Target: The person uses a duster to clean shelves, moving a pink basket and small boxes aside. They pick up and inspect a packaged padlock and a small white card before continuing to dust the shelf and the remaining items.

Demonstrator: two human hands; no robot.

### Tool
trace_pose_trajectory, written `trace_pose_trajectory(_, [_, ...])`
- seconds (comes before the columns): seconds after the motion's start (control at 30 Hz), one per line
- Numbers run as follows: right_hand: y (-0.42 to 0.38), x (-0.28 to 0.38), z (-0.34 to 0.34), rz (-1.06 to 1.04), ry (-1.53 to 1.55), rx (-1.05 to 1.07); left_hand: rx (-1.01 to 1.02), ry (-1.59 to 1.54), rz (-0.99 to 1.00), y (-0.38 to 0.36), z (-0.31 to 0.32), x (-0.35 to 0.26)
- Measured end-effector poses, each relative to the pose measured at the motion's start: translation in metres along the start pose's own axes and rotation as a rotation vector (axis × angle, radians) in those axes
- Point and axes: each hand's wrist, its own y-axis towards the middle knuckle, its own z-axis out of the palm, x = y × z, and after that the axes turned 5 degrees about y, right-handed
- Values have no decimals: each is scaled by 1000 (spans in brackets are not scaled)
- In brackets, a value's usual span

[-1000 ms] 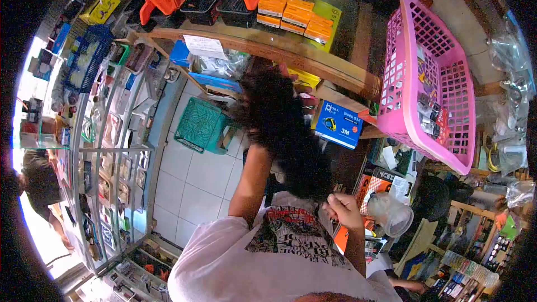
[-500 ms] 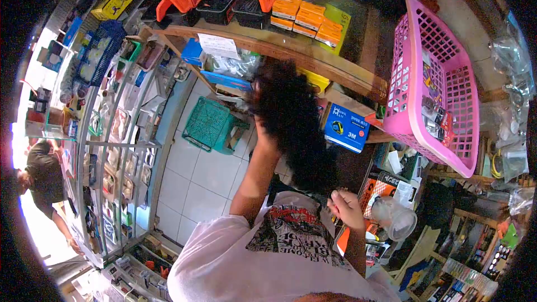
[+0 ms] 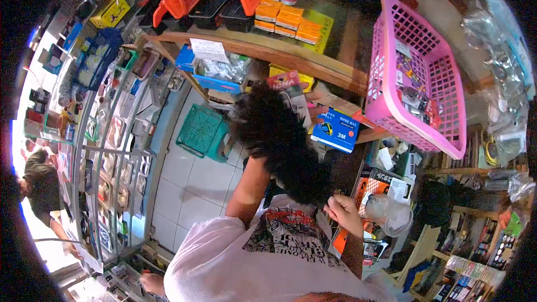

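Black duster (image 3: 260, 117) pulled nearer the body, baring the packet (image 3: 285, 80)

Half a second ago the duster hid the packet; now its red top shows just past the bushy end, with fingers at its right edge.

Left to right: the left forearm (image 3: 246, 187) runs up behind the duster. Of the left hand (image 3: 316, 113) only spread fingers show beside the packet; the palm is covered, so I cannot tell whether it grips. The duster's long axis slants up and left, away from the body, from the right hand (image 3: 344, 213), a closed fist on its near end. The left hand is much the nearer to the packet; the right is well apart.

Around them, again from the left: a rack (image 3: 114, 151) of goods, a green stool (image 3: 201, 125) on the tiled floor (image 3: 204, 181), the desk (image 3: 313, 65) with orange boxes (image 3: 288, 19) on top, a blue box (image 3: 337, 128) just right of the fingers, and a pink basket (image 3: 390, 78).
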Motion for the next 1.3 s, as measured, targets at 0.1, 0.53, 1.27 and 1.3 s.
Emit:
trace_pose_trajectory(0.1, [-14,-12,-4,10,175,-107,-194,-85,222,-11,89,-8])
trace_pose_trajectory(0.53, [-64,-43,-5,-176,209,-181,365,137,-195,-1,109,57])
trace_pose_trajectory(1.27, [-242,-125,-24,84,216,-602,92,88,-879,-29,74,221])
trace_pose_trajectory(1.3, [-246,-124,-24,138,255,-691,163,-1,-685,-37,91,223])
